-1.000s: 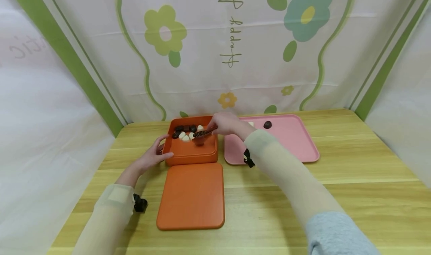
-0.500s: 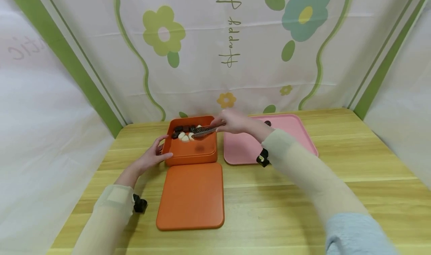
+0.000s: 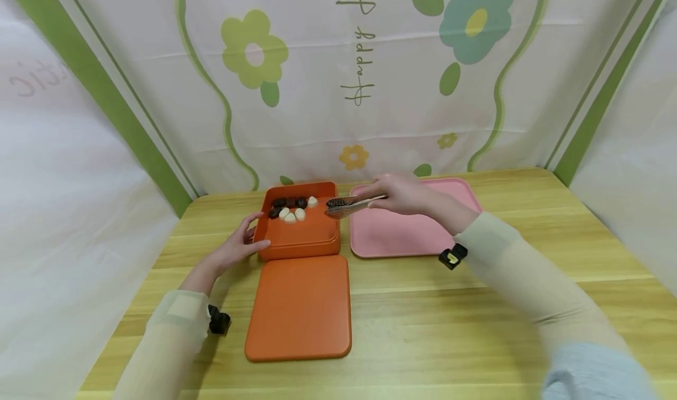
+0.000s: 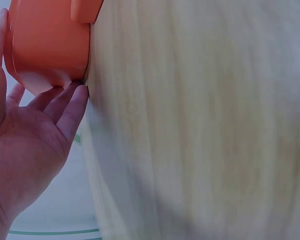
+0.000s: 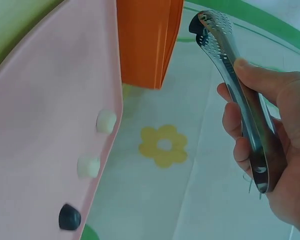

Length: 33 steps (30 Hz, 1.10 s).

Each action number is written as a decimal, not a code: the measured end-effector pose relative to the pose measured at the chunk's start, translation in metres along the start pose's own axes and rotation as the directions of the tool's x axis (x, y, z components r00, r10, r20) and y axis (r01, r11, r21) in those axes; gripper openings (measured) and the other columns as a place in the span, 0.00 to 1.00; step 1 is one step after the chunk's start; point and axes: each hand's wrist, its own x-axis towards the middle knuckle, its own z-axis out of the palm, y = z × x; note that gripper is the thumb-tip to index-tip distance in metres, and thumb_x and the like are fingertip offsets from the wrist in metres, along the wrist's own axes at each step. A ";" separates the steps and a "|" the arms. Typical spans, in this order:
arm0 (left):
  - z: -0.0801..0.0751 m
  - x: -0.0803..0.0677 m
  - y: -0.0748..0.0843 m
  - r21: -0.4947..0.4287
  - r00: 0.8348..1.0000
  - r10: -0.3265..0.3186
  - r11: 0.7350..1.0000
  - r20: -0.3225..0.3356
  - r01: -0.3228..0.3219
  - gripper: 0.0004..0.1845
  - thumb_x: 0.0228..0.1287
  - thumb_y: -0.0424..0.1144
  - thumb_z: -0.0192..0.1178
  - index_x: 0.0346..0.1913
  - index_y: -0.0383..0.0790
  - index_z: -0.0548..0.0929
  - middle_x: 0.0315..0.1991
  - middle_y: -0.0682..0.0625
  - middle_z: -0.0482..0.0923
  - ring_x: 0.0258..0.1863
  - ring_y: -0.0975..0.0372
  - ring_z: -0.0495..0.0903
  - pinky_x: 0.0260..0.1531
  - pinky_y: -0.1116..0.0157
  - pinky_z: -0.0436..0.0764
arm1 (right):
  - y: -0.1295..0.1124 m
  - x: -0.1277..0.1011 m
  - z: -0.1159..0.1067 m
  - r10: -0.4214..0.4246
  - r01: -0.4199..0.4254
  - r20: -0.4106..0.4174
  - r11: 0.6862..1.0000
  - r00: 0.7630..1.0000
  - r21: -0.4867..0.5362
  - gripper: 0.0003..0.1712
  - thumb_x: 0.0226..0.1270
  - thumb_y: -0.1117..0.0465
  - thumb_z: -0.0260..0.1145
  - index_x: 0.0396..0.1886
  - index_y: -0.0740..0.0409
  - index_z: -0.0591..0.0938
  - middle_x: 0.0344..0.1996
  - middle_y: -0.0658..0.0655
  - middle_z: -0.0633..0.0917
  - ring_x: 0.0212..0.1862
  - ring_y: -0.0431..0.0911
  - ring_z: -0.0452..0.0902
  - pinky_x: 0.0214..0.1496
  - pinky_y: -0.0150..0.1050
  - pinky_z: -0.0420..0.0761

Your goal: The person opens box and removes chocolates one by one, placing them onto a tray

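My right hand (image 3: 404,194) holds metal serving tongs (image 5: 240,95) with perforated tips, gripped between thumb and fingers. In the head view the tongs hang between the orange box (image 3: 301,251) and the pink tray (image 3: 391,235), with nothing seen between their tips. My left hand (image 3: 239,247) rests against the box's left side, thumb at the front corner and straight fingers along the wall, as the left wrist view (image 4: 32,137) also shows the hand. Inside the box lie dark chocolates (image 3: 291,202) and white chocolates (image 3: 300,214), several of each.
A flat orange lid (image 3: 298,309) lies on the wooden table (image 3: 423,335) in front of the box. Along the tray's back edge sit two white chocolates (image 5: 106,121) and a dark chocolate (image 5: 70,217). A flowered curtain (image 3: 328,94) stands close behind.
My right hand has lifted the tongs out of the box and moved right, over the pink tray's left part. The left hand stays at the box.
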 end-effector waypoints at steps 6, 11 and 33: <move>0.001 0.000 0.000 -0.010 1.000 0.008 1.000 -0.003 -0.008 0.42 0.72 0.40 0.58 0.77 0.46 0.41 0.72 0.29 0.50 0.71 0.40 0.52 0.66 0.42 0.52 | 0.011 -0.032 -0.015 0.025 -0.027 -0.041 0.998 0.999 -0.063 0.18 0.65 0.60 0.69 0.55 0.49 0.85 0.39 0.52 0.84 0.32 0.45 0.76 0.32 0.42 0.74; 0.001 -0.001 0.001 -0.015 1.000 0.011 1.000 -0.001 -0.011 0.42 0.72 0.40 0.57 0.77 0.46 0.41 0.72 0.29 0.50 0.71 0.40 0.52 0.66 0.42 0.52 | 0.019 -0.057 -0.026 0.079 -0.083 -0.057 0.993 0.995 -0.085 0.18 0.65 0.61 0.69 0.55 0.51 0.85 0.30 0.49 0.77 0.26 0.41 0.66 0.27 0.39 0.68; 0.001 -0.002 0.001 -0.006 1.000 0.005 1.000 -0.001 -0.005 0.42 0.71 0.41 0.58 0.77 0.47 0.43 0.73 0.29 0.50 0.72 0.40 0.51 0.66 0.41 0.50 | 0.057 -0.132 -0.048 0.232 -0.259 -0.124 0.925 0.965 -0.280 0.18 0.61 0.61 0.71 0.52 0.55 0.86 0.35 0.56 0.83 0.25 0.44 0.74 0.23 0.42 0.71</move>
